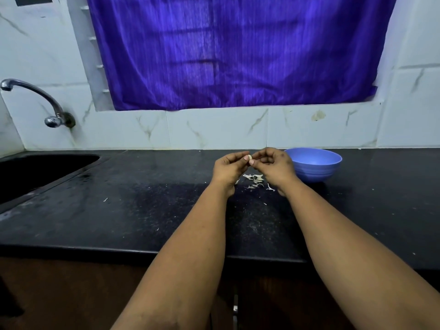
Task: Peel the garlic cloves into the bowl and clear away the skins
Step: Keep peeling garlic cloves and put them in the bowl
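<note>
Pale garlic clove [250,160] seemingly pinched between both hands.

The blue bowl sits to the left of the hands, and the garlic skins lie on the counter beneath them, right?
Not quite: the head view shows the blue bowl to the right of the hands; the garlic skins do lie on the counter beneath them.

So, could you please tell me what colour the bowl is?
The bowl is light blue, seen in the head view.

Garlic clove [250,158] between both hands' fingers [258,156]
</note>
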`<state>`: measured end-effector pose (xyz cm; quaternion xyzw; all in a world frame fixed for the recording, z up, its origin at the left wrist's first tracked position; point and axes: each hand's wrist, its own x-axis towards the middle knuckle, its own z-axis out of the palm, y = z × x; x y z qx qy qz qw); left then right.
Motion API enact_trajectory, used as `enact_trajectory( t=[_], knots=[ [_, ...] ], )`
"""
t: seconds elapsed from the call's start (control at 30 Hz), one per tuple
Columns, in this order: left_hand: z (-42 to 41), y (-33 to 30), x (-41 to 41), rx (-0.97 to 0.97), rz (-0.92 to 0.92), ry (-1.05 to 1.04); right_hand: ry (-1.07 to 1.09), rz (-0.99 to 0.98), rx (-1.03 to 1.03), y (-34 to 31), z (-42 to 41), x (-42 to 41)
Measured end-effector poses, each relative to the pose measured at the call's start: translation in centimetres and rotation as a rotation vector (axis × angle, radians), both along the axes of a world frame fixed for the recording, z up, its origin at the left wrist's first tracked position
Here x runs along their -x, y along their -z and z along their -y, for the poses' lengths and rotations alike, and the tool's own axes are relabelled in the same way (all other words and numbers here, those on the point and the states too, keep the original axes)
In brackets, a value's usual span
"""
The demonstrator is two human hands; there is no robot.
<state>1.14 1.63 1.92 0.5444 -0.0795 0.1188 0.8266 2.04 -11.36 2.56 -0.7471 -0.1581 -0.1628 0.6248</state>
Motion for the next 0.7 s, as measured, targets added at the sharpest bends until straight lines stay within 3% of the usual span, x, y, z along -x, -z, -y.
enact_trajectory(
  t=[0.7],
  knots=[
    [0.25,0.00,0.09,-0.113,0.016,0.004,-0.024,-0.022,0.036,0.65,-0.08,-0.47]
  ],
)
